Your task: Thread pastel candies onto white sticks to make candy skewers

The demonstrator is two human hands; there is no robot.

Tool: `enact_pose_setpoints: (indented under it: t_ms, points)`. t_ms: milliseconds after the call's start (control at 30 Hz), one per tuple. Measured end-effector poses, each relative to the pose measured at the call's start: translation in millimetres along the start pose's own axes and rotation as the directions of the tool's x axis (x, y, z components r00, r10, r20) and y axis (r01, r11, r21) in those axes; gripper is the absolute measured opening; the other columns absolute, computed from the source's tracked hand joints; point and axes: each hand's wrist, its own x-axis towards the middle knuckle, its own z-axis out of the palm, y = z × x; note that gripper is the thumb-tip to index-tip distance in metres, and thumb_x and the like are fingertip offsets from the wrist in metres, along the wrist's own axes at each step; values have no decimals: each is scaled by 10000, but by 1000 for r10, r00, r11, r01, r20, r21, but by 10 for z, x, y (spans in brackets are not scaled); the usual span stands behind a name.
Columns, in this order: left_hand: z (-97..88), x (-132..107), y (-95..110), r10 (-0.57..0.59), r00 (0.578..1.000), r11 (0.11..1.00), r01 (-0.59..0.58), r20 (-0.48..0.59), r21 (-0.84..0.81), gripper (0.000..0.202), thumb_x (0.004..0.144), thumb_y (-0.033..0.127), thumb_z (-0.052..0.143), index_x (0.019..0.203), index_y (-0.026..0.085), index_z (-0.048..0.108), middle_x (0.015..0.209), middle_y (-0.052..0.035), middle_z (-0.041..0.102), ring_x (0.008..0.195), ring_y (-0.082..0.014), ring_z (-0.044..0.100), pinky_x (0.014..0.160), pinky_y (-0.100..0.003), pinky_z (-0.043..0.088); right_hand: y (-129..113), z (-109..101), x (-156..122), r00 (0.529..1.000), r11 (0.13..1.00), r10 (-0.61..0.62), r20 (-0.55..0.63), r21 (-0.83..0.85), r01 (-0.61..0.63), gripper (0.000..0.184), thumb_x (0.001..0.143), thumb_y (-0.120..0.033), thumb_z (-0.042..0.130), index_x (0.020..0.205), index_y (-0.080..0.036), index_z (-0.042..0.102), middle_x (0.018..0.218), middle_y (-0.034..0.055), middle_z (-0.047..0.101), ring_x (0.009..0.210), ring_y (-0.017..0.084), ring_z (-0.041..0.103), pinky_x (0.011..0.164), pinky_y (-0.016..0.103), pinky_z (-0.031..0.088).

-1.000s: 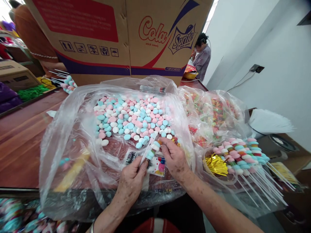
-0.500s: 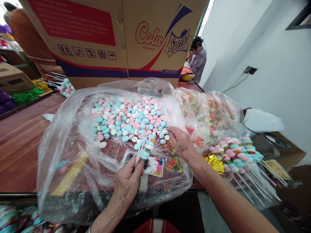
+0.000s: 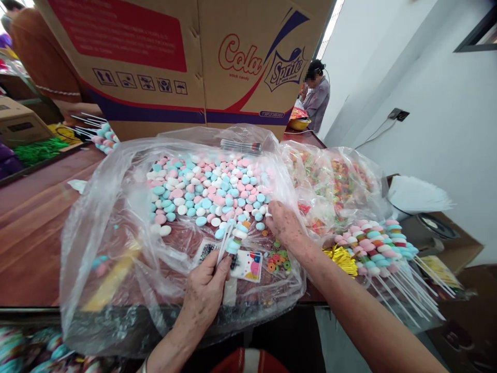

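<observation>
My left hand (image 3: 207,285) is closed around several thin white sticks (image 3: 225,242). One carries a short stack of round candies (image 3: 236,239), white, blue and orange. My right hand (image 3: 286,226) reaches over the right edge of a spread of loose pink, blue and white candies (image 3: 209,189). Its thumb and fingers pinch a white candy (image 3: 268,214), partly hidden by the fingertips. The loose candies lie on a clear plastic bag (image 3: 135,217). Small ring-shaped gummies (image 3: 278,261) lie below my right hand. A printed card (image 3: 248,265) lies under the plastic behind the left hand.
A large cardboard box (image 3: 194,103) stands behind the candies. At right are bagged colourful sweets (image 3: 334,176), finished candy skewers (image 3: 380,246), gold tinsel (image 3: 340,260) and white sheets (image 3: 419,193). Two people, one in grey (image 3: 318,101) and one in brown (image 3: 42,57), are farther back.
My right hand has moved slightly left and down, its fingers closing on a white candy at the edge of the spread. My left hand stays in place with the sticks.
</observation>
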Motion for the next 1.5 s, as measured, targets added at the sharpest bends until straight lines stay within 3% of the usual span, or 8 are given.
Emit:
enact_pose_setpoints:
  t_ms: [233, 400, 667, 833, 967, 1100, 1267, 1500]
  points:
    - [9, 15, 1, -15, 1000, 1000, 15, 2, 5, 298, 889, 436, 493, 702, 209, 542, 517, 84, 396, 472, -115, 370, 463, -223, 280, -86, 5, 41, 999, 998, 43, -33, 37, -41, 210, 924, -204, 427, 1094, -169, 545, 1057, 109, 656, 918, 225, 612, 709, 288, 402]
    - [16, 11, 6, -35, 999, 999, 35, 6, 3, 299, 887, 426, 479, 681, 213, 523, 498, 85, 394, 459, -117, 380, 460, -225, 285, -149, 68, -59, 999, 993, -48, 21, 108, 46, 221, 906, -148, 456, 1090, -183, 573, 1099, 121, 646, 951, 243, 607, 758, 312, 425]
    - [3, 13, 3, 5, 1000, 999, -5, -3, 38, 304, 888, 425, 475, 681, 209, 532, 532, 79, 410, 496, -121, 398, 502, -229, 321, -127, 206, -124, 996, 891, -92, 10, 446, 78, 203, 826, -54, 498, 924, -196, 605, 1028, 109, 664, 1050, 245, 556, 936, 348, 404]
    - [3, 13, 19, -2, 1000, 999, 2, 9, 35, 298, 881, 424, 475, 697, 204, 554, 548, 70, 432, 525, -127, 424, 523, -227, 333, -60, 173, -46, 998, 630, 64, -14, 776, -30, 60, 762, -185, 555, 778, -220, 509, 761, 11, 630, 751, 183, 597, 706, 292, 477]
    - [14, 12, 42, 23, 1000, 998, -24, 21, 62, 289, 863, 432, 485, 780, 195, 627, 560, 60, 470, 551, -140, 454, 540, -228, 349, -31, 76, -32, 992, 290, 118, 50, 953, -83, 190, 739, -368, 570, 813, -227, 468, 723, -28, 624, 572, 132, 581, 550, 258, 476]
    - [14, 11, 46, 39, 998, 992, -43, 39, 115, 318, 860, 443, 465, 813, 190, 653, 585, 46, 493, 584, -151, 473, 575, -237, 376, -107, -13, -82, 988, 42, 97, 122, 991, -126, 273, 660, -369, 664, 832, -216, 517, 674, -33, 645, 572, 135, 610, 540, 252, 498]
    - [28, 23, 7, 19, 999, 989, -24, 33, 143, 333, 861, 445, 448, 827, 184, 652, 588, 40, 484, 586, -155, 467, 569, -243, 373, -208, -43, -143, 983, -110, 74, 170, 981, -161, 290, 617, -339, 741, 799, -202, 560, 585, -46, 643, 504, 126, 596, 493, 233, 488]
    - [40, 27, 12, 26, 1000, 991, -28, 12, 132, 306, 856, 433, 463, 836, 200, 661, 573, 46, 465, 556, -146, 436, 517, -224, 349, -224, -35, -160, 984, -174, 115, 132, 978, -111, 300, 603, -334, 779, 793, -191, 596, 631, -57, 657, 497, 97, 586, 504, 218, 494]
